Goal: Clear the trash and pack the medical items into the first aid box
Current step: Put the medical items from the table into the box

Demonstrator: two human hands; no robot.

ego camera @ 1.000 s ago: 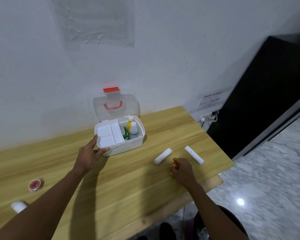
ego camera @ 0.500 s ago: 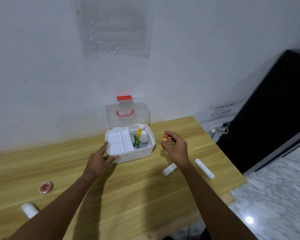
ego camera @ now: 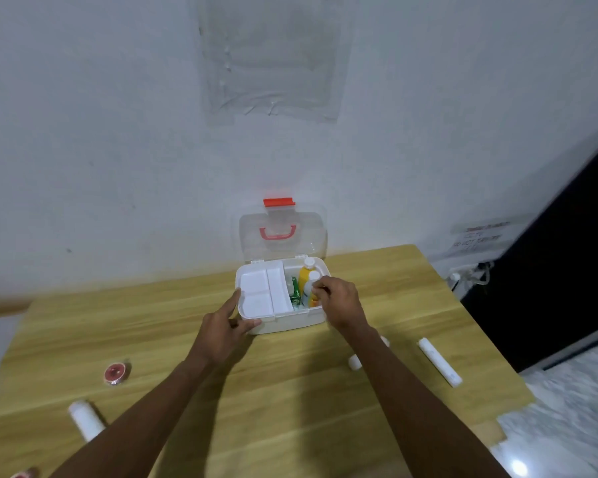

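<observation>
A white gauze roll (ego camera: 85,419) and a red tape roll (ego camera: 115,373) are seen lying far left on the wooden table (ego camera: 290,401). The first aid box (ego camera: 283,319), lid up, is steadied by the left hand (ego camera: 225,331), fingers spread against its corner. A small orange bottle (ego camera: 313,300) is pinched in the right hand (ego camera: 340,300) inside the box's right compartment. Two white rolls (ego camera: 438,362) are left lying to the right.

Pale wooden table (ego camera: 290,401) with visible grain, matt. The first aid box (ego camera: 283,322) is smooth white plastic, its lid (ego camera: 283,236) clear plastic; wall (ego camera: 101,150) rough, matt.
</observation>
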